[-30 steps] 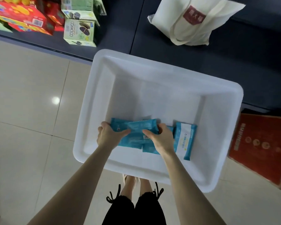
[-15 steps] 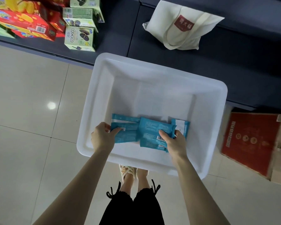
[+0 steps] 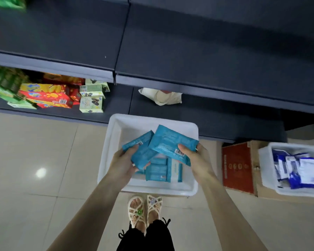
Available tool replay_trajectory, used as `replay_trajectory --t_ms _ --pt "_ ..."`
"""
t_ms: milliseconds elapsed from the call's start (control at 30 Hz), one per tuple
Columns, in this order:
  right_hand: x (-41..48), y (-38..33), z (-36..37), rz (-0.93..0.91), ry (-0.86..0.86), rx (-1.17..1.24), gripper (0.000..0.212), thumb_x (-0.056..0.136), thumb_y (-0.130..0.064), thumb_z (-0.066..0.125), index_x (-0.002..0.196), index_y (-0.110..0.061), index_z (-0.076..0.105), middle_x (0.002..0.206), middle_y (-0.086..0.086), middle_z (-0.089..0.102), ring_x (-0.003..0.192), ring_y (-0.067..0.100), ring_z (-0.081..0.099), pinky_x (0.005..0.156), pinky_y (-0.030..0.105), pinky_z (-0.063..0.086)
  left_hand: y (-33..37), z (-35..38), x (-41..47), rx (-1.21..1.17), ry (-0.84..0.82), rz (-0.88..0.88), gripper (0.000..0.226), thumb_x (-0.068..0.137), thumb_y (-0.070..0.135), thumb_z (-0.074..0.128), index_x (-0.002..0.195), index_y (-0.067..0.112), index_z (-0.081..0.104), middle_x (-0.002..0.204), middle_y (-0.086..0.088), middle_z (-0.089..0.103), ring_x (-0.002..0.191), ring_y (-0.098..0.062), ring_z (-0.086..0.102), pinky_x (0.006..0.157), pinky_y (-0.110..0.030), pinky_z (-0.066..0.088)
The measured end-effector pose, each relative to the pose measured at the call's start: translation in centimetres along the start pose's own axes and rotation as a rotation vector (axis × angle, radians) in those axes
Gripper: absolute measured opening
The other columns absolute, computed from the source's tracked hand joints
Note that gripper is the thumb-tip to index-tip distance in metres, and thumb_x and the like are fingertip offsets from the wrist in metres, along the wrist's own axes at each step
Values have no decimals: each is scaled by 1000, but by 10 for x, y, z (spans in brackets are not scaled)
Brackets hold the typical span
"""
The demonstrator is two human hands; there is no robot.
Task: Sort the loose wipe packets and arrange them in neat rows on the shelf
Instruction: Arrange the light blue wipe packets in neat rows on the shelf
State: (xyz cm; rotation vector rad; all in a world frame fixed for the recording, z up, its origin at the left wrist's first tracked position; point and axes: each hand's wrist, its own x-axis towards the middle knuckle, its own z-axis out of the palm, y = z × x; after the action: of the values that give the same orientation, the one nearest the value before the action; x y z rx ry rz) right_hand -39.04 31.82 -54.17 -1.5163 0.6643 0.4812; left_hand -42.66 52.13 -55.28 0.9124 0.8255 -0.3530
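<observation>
A white plastic bin stands on the floor in front of my feet. My left hand grips one teal wipe packet above the bin. My right hand grips a second teal wipe packet, tilted and overlapping the first one. Both packets are lifted clear of the bin floor. More teal packets lie flat in the bin under my hands. A dark bare shelf runs across the top of the view, above a lower shelf.
On the lower shelf sit colourful biscuit boxes at left and a white cloth bag in the middle. To the right on the floor are a red carton and a second white bin holding blue-and-white packets.
Both hands have risen out of the bin, each with a teal packet. The view has pulled up and back, so the upper shelf and the second bin now show.
</observation>
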Motion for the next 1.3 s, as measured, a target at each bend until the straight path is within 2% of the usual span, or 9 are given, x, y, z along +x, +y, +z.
replay_trajectory --t_ms 133,333,467,733,833,1000,1033,1133,1300 --pt "-53 -76 -20 -98 -52 56 18 87 -15 68 103 -15 59 93 5 72 74 19 72 55 28 57 45 51 -55 -72 -230 -30 36 100 27 42 125 5 53 118 -18 65 104 -34 65 80 -54 55" --pt "-122 -164 -64 -286 -61 46 14 92 -27 62 102 -18 57 79 4 68 47 19 62 46 27 53 91 130 -127 46 -429 -3 48 98 46 34 130 13 50 113 -18 68 97 -43 66 66 -41 59" --pt "-149 -208 -104 -342 -68 122 21 90 -25 64 109 -16 62 85 5 70 54 16 62 53 26 54 115 182 -167 104 -522 65 37 97 44 39 128 29 53 114 -13 68 98 -39 67 69 -42 59" --pt "-165 -293 -207 -483 -194 290 26 90 -25 64 112 -11 65 98 8 68 71 17 63 68 28 56 131 309 -217 26 -556 292 54 90 53 45 121 12 60 118 -11 67 95 -20 63 78 -27 55" --pt "-168 -326 -235 -511 -219 323 43 83 -38 67 112 -6 65 93 9 66 72 20 61 71 31 56 129 352 -225 3 -558 416 50 88 49 52 116 8 61 115 -10 68 95 -17 62 87 -28 50" --pt "-167 -369 -277 -552 -286 302 60 68 -51 70 105 -4 66 88 9 67 74 19 64 73 32 56 128 413 -242 -41 -471 577 27 82 33 64 90 7 68 93 -9 68 90 -17 62 78 -28 50" --pt "-166 -376 -283 -568 -297 289 53 72 -48 70 102 -4 66 89 9 67 78 20 66 74 32 55 129 423 -246 -42 -450 611 19 85 26 63 79 9 71 87 -8 69 87 -17 63 76 -29 50" --pt "-161 -394 -301 -640 -328 299 20 85 -23 67 88 -3 65 89 11 64 88 22 65 78 33 55 135 443 -257 -18 -403 731 38 89 7 55 55 12 72 72 -6 69 79 -16 64 77 -30 50" --pt "-157 -431 -318 -779 -375 297 10 87 6 56 79 5 63 88 10 64 88 22 64 86 34 54 165 468 -271 31 -347 886 25 87 14 63 66 2 69 73 -2 70 80 -10 65 87 -29 49"
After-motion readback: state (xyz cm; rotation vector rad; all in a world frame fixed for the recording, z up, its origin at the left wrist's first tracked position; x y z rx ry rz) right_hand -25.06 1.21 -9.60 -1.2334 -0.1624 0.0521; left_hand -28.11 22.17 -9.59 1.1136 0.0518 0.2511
